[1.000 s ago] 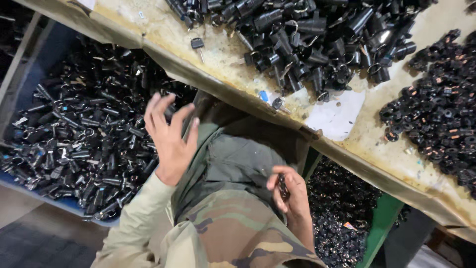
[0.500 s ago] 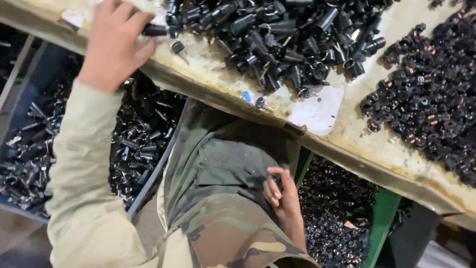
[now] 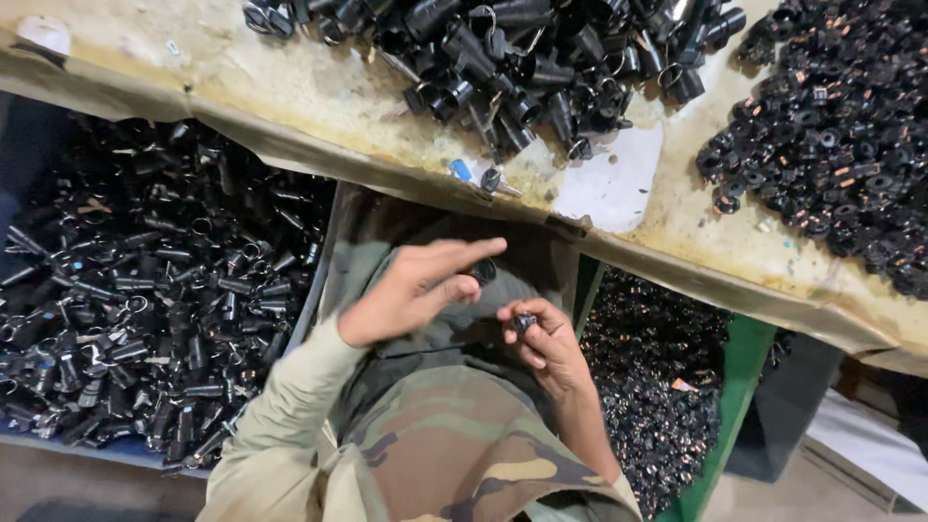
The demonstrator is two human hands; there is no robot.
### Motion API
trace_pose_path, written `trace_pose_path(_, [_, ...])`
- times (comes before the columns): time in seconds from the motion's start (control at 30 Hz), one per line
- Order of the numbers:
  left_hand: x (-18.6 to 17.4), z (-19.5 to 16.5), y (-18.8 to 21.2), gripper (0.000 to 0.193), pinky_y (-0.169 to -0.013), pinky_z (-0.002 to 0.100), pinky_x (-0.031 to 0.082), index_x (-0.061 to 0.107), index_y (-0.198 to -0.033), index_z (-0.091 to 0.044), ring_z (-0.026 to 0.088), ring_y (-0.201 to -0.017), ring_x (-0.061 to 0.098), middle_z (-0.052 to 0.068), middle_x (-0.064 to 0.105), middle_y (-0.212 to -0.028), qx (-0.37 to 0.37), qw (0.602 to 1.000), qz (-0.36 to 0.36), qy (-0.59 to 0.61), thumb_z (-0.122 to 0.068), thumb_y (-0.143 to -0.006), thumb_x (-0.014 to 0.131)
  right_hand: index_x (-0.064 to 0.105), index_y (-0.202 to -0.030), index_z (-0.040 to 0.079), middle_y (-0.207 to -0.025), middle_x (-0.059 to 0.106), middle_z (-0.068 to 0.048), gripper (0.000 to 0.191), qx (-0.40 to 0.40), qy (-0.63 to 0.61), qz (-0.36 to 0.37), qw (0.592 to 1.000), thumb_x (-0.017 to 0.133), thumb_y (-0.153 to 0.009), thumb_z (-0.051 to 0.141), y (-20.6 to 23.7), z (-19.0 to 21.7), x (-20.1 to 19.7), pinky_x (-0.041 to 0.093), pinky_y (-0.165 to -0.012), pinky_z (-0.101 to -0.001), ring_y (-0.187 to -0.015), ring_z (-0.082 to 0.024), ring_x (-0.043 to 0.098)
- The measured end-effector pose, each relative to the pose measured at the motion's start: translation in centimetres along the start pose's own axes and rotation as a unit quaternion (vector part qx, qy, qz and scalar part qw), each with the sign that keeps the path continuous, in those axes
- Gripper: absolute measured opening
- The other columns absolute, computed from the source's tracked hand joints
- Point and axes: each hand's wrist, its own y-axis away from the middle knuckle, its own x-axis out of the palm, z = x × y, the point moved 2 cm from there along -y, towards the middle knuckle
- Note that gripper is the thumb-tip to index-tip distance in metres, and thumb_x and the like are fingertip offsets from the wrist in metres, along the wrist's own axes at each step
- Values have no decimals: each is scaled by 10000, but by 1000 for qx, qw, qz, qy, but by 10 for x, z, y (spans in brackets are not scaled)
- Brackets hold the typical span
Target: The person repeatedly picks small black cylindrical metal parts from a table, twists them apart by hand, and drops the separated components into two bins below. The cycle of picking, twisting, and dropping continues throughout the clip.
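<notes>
My left hand is over my lap, pinching a small black cylindrical part between thumb and fingers. Just to its right, my right hand holds a small black ring-shaped part at its fingertips. The two parts are a few centimetres apart. Above them, on the worn bench top, lies a heap of black tubular parts with wire rings. A second heap of small black and copper parts lies on the bench at the right.
A blue bin at the left holds several black tubes with rings. A green bin at the right holds small black parts. A white paper scrap lies at the bench edge.
My left hand went up to the heap on the bench, then came back down to my lap with a black part. My right hand stayed at my lap.
</notes>
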Motion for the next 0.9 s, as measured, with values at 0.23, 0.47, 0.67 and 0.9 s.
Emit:
trace_pose_path(0.23, [35, 24, 31, 656, -690, 308, 469, 579, -1451, -85, 250, -727, 550, 119, 556, -845, -44, 999, 7, -28, -114, -851, 842, 705, -1105, 42, -1021, 708, -102, 179, -109, 195, -119, 967, 752, -932, 33, -6, 20, 32, 494, -590, -208, -698, -100, 619])
trace_pose_path(0.47, [37, 17, 32, 736, -810, 359, 546, 413, -1588, -99, 289, -864, 632, 135, 620, -1022, 2, 1000, 15, -12, 5, -935, 738, 740, -1000, -6, -861, 723, -96, 165, -202, 548, 61, 809, 804, -855, 39, -20, 82, 94, 537, -680, -278, -752, -168, 694])
trace_pose_path(0.67, [36, 9, 42, 772, -763, 413, 510, 393, -1584, -59, 364, -838, 594, 155, 568, -947, -4, 993, -7, -114, 17, -891, 725, 720, -908, -1, -780, 708, -95, 138, -288, 588, -48, 754, 789, -788, -6, -15, 74, 104, 516, -566, -256, -647, -145, 681])
trace_pose_path(0.9, [36, 18, 43, 611, -708, 426, 501, 529, -1440, -52, 356, -808, 631, 142, 627, -919, -21, 995, 15, -98, -121, -893, 792, 754, -1027, 5, -869, 750, -77, 128, -118, 417, 60, 899, 766, -906, 44, -31, 53, 65, 514, -591, -260, -691, -124, 682])
